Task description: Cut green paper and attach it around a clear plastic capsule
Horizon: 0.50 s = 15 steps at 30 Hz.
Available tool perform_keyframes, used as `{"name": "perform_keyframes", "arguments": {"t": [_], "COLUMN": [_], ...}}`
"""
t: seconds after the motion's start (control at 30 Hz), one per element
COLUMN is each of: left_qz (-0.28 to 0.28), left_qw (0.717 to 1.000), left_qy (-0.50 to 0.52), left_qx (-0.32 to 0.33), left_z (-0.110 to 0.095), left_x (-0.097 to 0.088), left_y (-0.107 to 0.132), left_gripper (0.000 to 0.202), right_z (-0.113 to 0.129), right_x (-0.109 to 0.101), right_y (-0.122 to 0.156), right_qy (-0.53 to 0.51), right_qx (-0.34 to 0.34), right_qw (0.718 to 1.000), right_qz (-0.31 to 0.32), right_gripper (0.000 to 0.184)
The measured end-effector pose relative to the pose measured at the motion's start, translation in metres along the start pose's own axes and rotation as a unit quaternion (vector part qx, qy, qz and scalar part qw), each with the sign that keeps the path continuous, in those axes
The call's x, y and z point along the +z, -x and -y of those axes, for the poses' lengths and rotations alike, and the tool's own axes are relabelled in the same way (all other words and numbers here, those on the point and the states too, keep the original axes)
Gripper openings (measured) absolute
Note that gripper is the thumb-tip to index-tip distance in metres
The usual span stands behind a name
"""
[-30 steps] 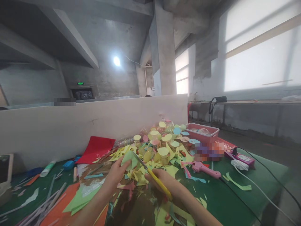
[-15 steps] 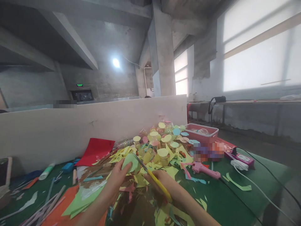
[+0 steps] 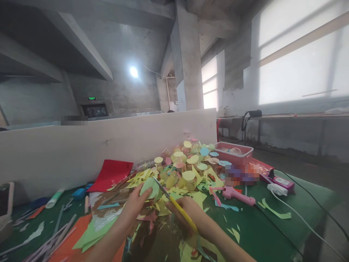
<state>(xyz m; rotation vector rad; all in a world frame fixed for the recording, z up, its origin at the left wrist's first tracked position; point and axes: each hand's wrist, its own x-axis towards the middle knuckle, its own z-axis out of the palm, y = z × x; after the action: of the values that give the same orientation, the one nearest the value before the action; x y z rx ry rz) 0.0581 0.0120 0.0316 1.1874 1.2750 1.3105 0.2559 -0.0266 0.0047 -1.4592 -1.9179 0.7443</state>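
Between thumb and fingers, my left hand (image 3: 139, 196) pinches a piece of light green paper (image 3: 150, 188). My right hand (image 3: 188, 211) is wrapped round yellow-handled scissors (image 3: 182, 211), whose metal blades point up and left. The blade tips lie at the right edge of the green paper; I cannot tell whether they touch it. Beneath and beyond both hands is a heap of yellow and green paper scraps (image 3: 200, 198). Behind it stand several clear plastic pieces topped with paper discs (image 3: 188, 176).
A pink glue gun (image 3: 238, 196) with a black cord lies at right, near a purple power strip (image 3: 280, 183). A pink basket (image 3: 236, 154) stands behind. At left are red paper (image 3: 111, 175), green sheets (image 3: 95, 233) and a glue stick (image 3: 54, 198). A white partition (image 3: 68, 153) borders the back.
Both hands stay almost in place. The green paper and the scissors have shifted very slightly, with the paper still in the left hand and the scissors in the right.
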Motion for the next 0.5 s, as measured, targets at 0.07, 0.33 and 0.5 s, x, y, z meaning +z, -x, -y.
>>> {"name": "perform_keyframes", "arguments": {"t": [0.07,0.33,0.5], "left_qz": [-0.004,0.001,0.014], "left_qw": [1.000,1.000,1.000], "left_qy": [0.001,0.003,-0.007], "left_qx": [-0.002,0.010,0.017], "left_z": [0.0016,-0.0017,-0.0021], "left_x": [-0.0009,-0.0026,-0.0052], "left_y": [-0.0025,-0.0018,-0.0024], "left_gripper": [0.039,0.042,0.051], "right_z": [-0.0017,-0.0049,-0.0031], "right_x": [0.0013,0.0025,-0.0041], "right_y": [-0.0004,-0.0062,0.0009], "right_qy": [-0.003,-0.028,-0.065], "right_qx": [-0.004,0.031,0.023], "right_qw": [1.000,0.999,0.998], "right_qz": [-0.002,-0.028,-0.014], "right_gripper": [0.059,0.060,0.051]}}
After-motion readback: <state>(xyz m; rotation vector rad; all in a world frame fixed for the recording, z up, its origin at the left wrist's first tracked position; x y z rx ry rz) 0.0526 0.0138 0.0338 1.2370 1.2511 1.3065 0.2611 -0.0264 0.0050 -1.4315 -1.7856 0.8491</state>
